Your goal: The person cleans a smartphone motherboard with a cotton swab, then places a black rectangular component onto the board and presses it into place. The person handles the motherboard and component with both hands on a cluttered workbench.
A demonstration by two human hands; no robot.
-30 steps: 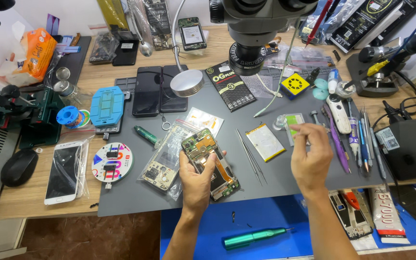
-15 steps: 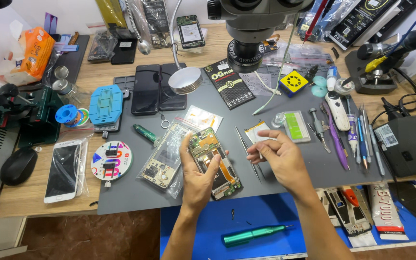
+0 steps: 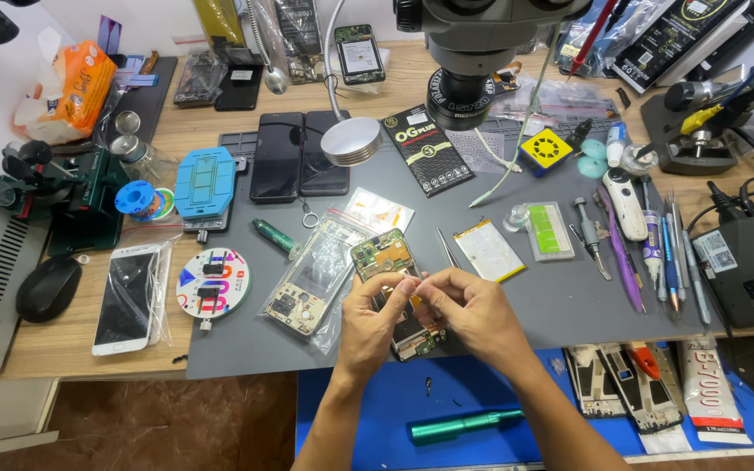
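An opened phone (image 3: pixel 381 253) with its green circuit board exposed lies on the grey work mat (image 3: pixel 551 305). My left hand (image 3: pixel 368 323) rests on the phone's lower half and grips it. My right hand (image 3: pixel 473 318) is right beside it. The fingertips of both hands meet over the phone, pinching a small pale piece that is mostly hidden. Metal tweezers (image 3: pixel 447 249) and a flat pale yellow battery (image 3: pixel 489 251) lie just beyond my hands. A phone frame in a clear bag (image 3: pixel 311 279) sits to the left of the phone.
A microscope head (image 3: pixel 473 52) hangs over the mat's far side. Pens, drivers and tubes (image 3: pixel 647 244) line the right edge. A green screwdriver (image 3: pixel 464 426) lies on the blue mat (image 3: pixel 368 410) near me. At the left are a white phone (image 3: pixel 128 296) and a black mouse (image 3: pixel 48 288).
My right hand came in from the right side of the mat to the opened phone and now meets my left fingertips. My left hand stayed on the phone.
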